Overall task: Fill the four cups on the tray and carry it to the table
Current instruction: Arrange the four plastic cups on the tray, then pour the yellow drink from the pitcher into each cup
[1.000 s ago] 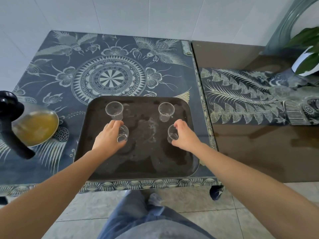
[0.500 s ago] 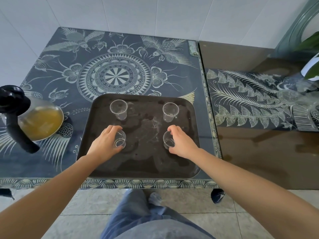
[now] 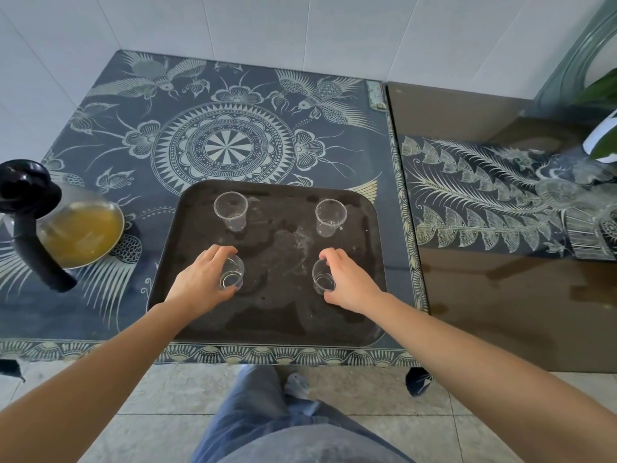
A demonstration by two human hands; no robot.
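A dark rectangular tray (image 3: 360, 322) lies on the patterned blue table (image 3: 140, 105). Four clear cups stand on it, all looking empty. The far-left cup (image 3: 231, 210) and far-right cup (image 3: 330, 216) stand free. My left hand (image 3: 200, 284) is wrapped around the near-left cup (image 3: 232, 274). My right hand (image 3: 350, 282) is wrapped around the near-right cup (image 3: 322, 279). Both held cups rest upright on the tray. A glass kettle (image 3: 80, 228) with amber liquid and a black handle sits on the table left of the tray.
A brown glossy table (image 3: 500, 312) with a patterned runner adjoins on the right. A potted plant (image 3: 601, 135) and a glass chair back stand at its far right. White tiled wall behind. My legs and the tiled floor are below the table edge.
Both hands have drawn the two near cups slightly towards me on the tray. The view has tilted down a little. The far cups and the kettle have stayed put.
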